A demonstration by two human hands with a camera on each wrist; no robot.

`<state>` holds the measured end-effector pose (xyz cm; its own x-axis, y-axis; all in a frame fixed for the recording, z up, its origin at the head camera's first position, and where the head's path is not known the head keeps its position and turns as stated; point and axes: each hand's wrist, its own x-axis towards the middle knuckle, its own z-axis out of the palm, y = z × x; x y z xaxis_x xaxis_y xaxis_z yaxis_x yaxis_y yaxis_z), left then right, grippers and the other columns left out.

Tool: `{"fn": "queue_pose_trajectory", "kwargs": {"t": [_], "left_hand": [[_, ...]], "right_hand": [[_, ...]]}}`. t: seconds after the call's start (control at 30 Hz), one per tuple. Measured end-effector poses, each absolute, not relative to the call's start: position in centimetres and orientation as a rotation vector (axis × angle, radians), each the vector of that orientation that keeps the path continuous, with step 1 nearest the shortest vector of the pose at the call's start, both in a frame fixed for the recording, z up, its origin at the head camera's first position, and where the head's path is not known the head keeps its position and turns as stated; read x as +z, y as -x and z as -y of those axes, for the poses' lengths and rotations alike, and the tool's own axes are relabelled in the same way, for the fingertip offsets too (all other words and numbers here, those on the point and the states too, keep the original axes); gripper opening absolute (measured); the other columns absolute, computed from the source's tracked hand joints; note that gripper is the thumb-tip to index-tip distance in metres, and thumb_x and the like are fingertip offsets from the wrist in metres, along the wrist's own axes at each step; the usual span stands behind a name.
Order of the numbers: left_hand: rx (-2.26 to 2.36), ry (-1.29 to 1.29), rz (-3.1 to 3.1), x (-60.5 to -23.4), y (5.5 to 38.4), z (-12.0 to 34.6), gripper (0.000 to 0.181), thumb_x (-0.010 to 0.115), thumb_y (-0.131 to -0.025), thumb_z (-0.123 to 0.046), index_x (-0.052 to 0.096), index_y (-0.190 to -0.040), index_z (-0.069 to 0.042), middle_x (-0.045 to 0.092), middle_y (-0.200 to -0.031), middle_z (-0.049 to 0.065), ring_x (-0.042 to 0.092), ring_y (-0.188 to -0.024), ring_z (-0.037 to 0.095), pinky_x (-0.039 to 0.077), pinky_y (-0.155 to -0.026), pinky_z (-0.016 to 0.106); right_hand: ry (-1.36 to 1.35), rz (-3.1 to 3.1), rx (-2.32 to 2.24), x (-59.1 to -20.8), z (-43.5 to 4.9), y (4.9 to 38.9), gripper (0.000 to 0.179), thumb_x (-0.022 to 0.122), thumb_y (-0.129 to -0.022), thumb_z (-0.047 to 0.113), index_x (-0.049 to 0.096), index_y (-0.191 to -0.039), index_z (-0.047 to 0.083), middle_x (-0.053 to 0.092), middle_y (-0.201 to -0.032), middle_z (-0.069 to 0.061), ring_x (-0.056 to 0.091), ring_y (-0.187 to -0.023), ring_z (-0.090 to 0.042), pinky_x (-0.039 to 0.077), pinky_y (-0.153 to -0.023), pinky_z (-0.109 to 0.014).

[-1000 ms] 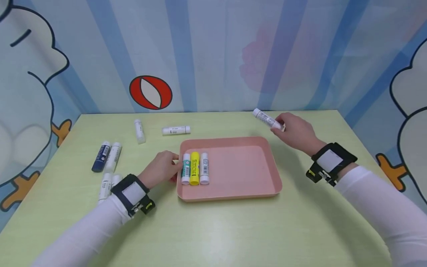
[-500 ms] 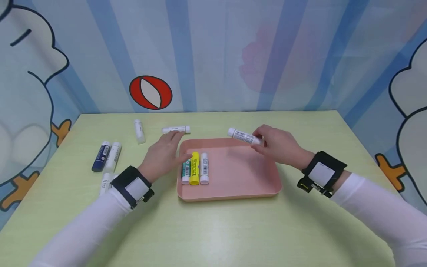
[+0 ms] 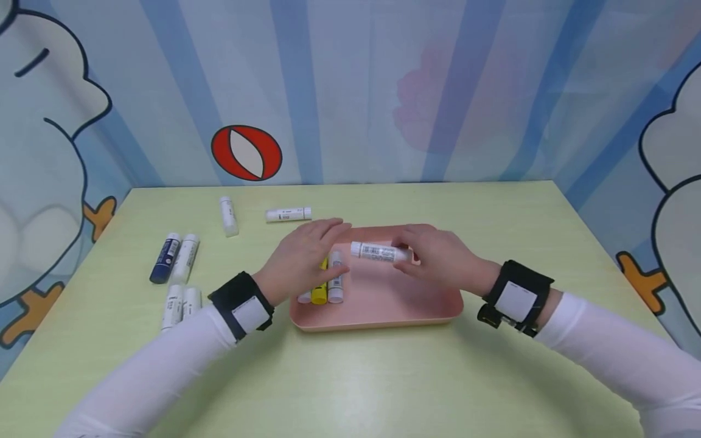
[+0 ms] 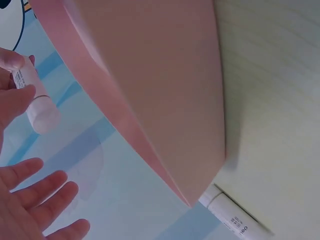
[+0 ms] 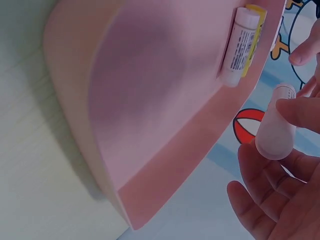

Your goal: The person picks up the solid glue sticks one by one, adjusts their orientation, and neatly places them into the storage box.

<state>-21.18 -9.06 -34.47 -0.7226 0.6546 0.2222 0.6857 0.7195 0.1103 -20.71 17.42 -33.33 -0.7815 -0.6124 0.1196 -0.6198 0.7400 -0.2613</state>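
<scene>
My right hand (image 3: 438,255) pinches a white glue stick (image 3: 375,251) by one end, holding it over the pink tray (image 3: 383,310). In the right wrist view that glue stick (image 5: 275,132) lies between thumb and fingers. My left hand (image 3: 303,258) hovers over the tray's left side, fingers spread and holding nothing. Beneath it, a white glue stick (image 3: 336,293) and a yellow glue stick (image 3: 319,295) lie side by side in the tray. A third one (image 3: 304,298) there is mostly hidden by the left hand.
Behind the tray lies a white glue stick (image 3: 288,214), with another (image 3: 229,216) farther left. At the left are a navy glue stick (image 3: 165,258), a white one beside it (image 3: 186,258), and two more whites (image 3: 173,304) near my left sleeve. A patterned backdrop (image 3: 350,91) borders the table.
My right hand has brought the white glue stick leftward and down over the tray. My left hand has left the tray's left edge, spread its fingers, and moved right over the glue sticks inside.
</scene>
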Motion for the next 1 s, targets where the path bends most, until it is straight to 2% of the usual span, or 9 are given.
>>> {"fn": "queue_pose_trajectory", "kwargs": {"t": [0.17, 0.33, 0.6, 0.8, 1.0], "left_hand": [[-0.296, 1.136, 2.751, -34.53, 20.98, 8.70, 0.065, 0.060, -0.082, -0.045, 0.038, -0.134, -0.013, 0.047, -0.129, 0.007, 0.042, -0.118, 0.023, 0.027, -0.101, 0.038], [-0.328, 1.159, 2.721, -34.71, 20.83, 8.58, 0.065, 0.063, -0.081, -0.041, 0.037, -0.136, -0.020, 0.050, -0.128, 0.003, 0.044, -0.118, 0.020, 0.028, -0.100, 0.039], [-0.256, 1.191, 2.718, -34.75, 20.60, 8.31, 0.050, 0.062, -0.083, -0.038, 0.051, -0.126, -0.014, 0.058, -0.117, 0.002, 0.050, -0.109, 0.018, 0.032, -0.097, 0.041], [-0.249, 1.183, 2.770, -34.84, 20.40, 8.10, 0.043, 0.062, -0.083, -0.036, 0.058, -0.120, -0.015, 0.062, -0.105, -0.002, 0.054, -0.094, 0.011, 0.037, -0.092, 0.033], [-0.383, 1.174, 2.763, -35.17, 20.35, 8.22, 0.038, 0.065, -0.081, -0.034, 0.060, -0.114, -0.015, 0.063, -0.098, -0.004, 0.053, -0.076, 0.004, 0.043, -0.072, 0.019]], "right_hand": [[-1.101, 2.875, 0.429, -33.23, -16.89, 20.25, 0.026, 0.067, -0.079, 0.029, 0.057, -0.098, 0.016, 0.048, -0.085, 0.007, 0.044, -0.067, -0.009, 0.041, -0.053, -0.024], [-1.155, 2.857, 0.414, -33.26, -16.69, 19.99, 0.026, 0.067, -0.079, 0.029, 0.059, -0.100, 0.015, 0.048, -0.086, 0.008, 0.045, -0.065, -0.006, 0.040, -0.054, -0.021], [-1.171, 2.832, 0.422, -33.27, -16.77, 19.83, 0.026, 0.067, -0.079, 0.029, 0.059, -0.100, 0.015, 0.047, -0.084, 0.008, 0.045, -0.065, -0.006, 0.040, -0.053, -0.022], [-1.172, 2.821, 0.430, -33.34, -16.82, 19.82, 0.025, 0.066, -0.080, 0.029, 0.059, -0.100, 0.015, 0.047, -0.084, 0.009, 0.045, -0.065, -0.005, 0.040, -0.052, -0.021], [-1.137, 2.837, 0.505, -33.38, -16.77, 19.99, 0.027, 0.066, -0.081, 0.030, 0.057, -0.102, 0.016, 0.049, -0.087, 0.008, 0.046, -0.071, -0.008, 0.041, -0.056, -0.024]]}}
